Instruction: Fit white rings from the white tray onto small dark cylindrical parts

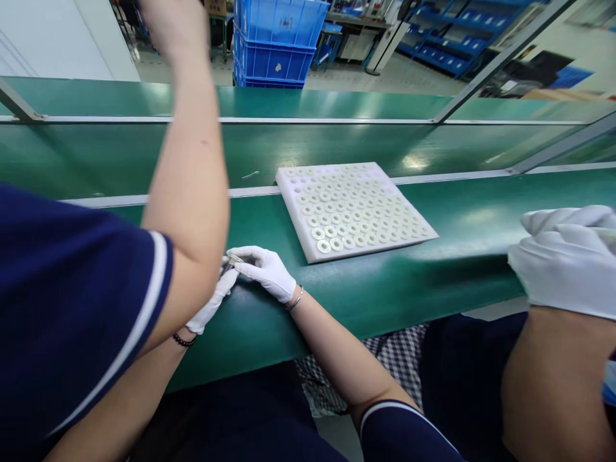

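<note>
Right hand [267, 269], gloved, grip pinched on a small part [234, 258] low over the bench [433, 276], near left, steadied there. Left hand [212, 301] meets it; its grip is hidden by a co-worker's elbow [192, 256], so I cannot tell. Foam tray [298, 192] of rings lies just right and farther off, within reach.

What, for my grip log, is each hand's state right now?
Left hand: partly hidden behind a co-worker's arm; cannot tell.
Right hand: gloved, pinched shut on a small part.

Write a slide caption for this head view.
White-gloved left hand and right hand meet at a small pale part near a white square foam tray of rings.
</note>
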A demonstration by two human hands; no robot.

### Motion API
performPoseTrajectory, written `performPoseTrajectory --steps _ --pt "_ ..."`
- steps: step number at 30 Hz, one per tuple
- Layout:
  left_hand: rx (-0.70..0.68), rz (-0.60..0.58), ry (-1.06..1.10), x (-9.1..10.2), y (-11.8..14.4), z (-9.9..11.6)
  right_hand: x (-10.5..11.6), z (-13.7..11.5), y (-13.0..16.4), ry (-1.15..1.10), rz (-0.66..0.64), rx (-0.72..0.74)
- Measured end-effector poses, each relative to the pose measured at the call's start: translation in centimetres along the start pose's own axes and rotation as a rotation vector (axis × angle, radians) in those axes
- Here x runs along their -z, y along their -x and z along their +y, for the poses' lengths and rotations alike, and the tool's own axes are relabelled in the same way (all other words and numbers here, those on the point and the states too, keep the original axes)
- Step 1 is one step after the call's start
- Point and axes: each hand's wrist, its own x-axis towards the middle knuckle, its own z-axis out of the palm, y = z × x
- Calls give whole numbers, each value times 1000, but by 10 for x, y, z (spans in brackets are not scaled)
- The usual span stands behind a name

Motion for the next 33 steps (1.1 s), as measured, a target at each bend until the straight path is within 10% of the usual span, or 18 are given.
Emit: performPoseTrajectory --steps 24,33 --pt "-325 209 -457 -2 5 -9 -2 -2 0 -100 49 78" --pt "-726 378 -686 -3 2 -17 -2 -5 2 -123 17 168"
